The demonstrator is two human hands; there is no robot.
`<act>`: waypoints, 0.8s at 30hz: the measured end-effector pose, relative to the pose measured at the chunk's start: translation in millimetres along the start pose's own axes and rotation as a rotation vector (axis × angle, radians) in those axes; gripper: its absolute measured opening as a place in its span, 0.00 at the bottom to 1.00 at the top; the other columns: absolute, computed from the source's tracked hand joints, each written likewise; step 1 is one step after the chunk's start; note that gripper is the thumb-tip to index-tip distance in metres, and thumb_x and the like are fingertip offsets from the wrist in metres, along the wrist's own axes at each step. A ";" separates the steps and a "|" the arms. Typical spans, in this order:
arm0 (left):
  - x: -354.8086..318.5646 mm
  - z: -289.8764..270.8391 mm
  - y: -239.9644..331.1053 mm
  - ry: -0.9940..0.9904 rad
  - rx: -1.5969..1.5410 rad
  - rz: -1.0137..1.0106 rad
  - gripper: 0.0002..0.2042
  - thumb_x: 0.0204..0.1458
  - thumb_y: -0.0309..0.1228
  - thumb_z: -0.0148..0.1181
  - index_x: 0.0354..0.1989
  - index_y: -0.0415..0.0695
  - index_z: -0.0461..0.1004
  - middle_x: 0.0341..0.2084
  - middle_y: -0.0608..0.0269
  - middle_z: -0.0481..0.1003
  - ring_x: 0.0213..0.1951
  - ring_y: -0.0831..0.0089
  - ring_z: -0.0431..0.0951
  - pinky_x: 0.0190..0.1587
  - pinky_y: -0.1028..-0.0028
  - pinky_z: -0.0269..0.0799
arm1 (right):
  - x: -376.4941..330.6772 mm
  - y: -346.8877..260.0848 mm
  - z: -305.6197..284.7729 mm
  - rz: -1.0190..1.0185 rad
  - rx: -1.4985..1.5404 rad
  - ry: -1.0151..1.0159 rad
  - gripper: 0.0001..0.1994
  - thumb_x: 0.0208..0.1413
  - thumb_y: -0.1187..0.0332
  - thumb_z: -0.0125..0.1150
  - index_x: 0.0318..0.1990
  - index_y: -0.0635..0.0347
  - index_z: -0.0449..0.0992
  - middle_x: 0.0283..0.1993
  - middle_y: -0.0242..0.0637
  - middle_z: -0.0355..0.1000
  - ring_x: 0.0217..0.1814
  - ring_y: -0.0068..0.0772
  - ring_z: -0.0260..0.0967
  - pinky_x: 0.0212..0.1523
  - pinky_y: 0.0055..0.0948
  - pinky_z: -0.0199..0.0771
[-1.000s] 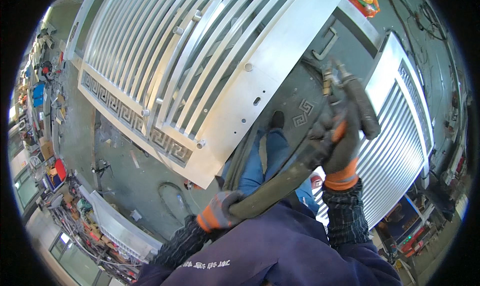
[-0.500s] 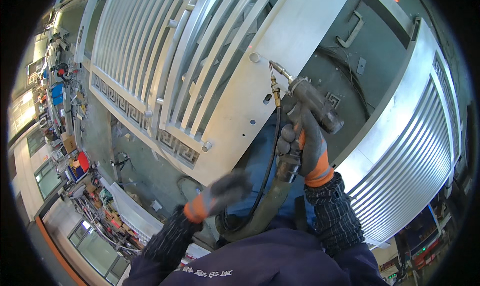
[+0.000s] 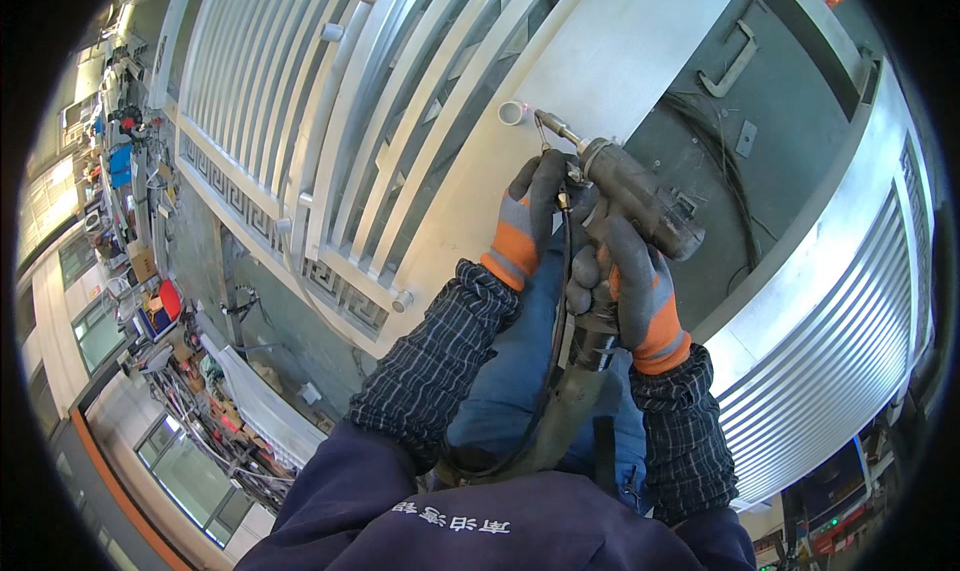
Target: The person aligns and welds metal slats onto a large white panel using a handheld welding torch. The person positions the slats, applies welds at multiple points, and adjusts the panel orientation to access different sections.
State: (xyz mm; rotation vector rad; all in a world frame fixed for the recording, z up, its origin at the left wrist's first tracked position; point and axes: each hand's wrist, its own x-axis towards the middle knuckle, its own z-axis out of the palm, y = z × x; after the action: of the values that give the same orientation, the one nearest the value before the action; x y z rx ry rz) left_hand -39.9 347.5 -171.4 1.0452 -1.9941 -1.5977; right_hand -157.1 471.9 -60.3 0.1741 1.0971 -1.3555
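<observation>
– What has been moved since half a second ago?
– The left hand (image 3: 528,216) has been brought up from the lower left to the front of the torch (image 3: 640,199); the nozzle (image 3: 558,126) has been kept near the short round stub (image 3: 512,113) on the metal panel (image 3: 600,66).
– Where is the torch found relative to the hands?
– Its body is tilted above the right hand (image 3: 640,286), and its nozzle is pointed past the left fingertips, just beside the stub. Whether the stub is touched cannot be told.
– And how are the hands set?
– The right is wrapped firmly around the handle. The left is drawn nearly closed, the front end of the thin tube (image 3: 562,301) being pinched, though the grip is partly hidden.
</observation>
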 end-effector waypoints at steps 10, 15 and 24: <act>5.0 8.4 2.2 0.084 -0.559 -0.423 0.18 0.70 0.42 0.46 0.46 0.39 0.76 0.38 0.60 0.78 0.40 0.74 0.79 0.44 0.73 0.77 | 13.7 9.5 -22.1 -0.047 -0.104 -0.127 0.25 0.69 0.48 0.52 0.56 0.62 0.71 0.44 0.35 0.74 0.42 0.23 0.74 0.42 0.26 0.79; 8.3 9.0 1.3 0.119 -0.668 -0.481 0.17 0.69 0.41 0.49 0.45 0.39 0.77 0.37 0.60 0.78 0.39 0.74 0.78 0.43 0.74 0.77 | 20.0 11.0 -25.6 -0.118 -0.226 -0.094 0.24 0.70 0.51 0.51 0.59 0.64 0.70 0.51 0.39 0.73 0.48 0.26 0.73 0.50 0.29 0.79; 8.2 8.6 3.8 0.111 -0.624 -0.438 0.18 0.70 0.44 0.45 0.45 0.41 0.75 0.38 0.61 0.78 0.39 0.76 0.79 0.42 0.75 0.77 | 19.7 5.4 -22.8 -0.051 -0.118 -0.178 0.21 0.69 0.55 0.54 0.60 0.61 0.71 0.52 0.36 0.72 0.50 0.26 0.72 0.49 0.29 0.78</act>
State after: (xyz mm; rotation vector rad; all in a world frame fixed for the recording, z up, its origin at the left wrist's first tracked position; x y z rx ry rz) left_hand -52.4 347.4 -171.5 1.3079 -1.1004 -2.1253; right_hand -167.9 475.1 -88.8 -0.0605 1.0337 -1.3200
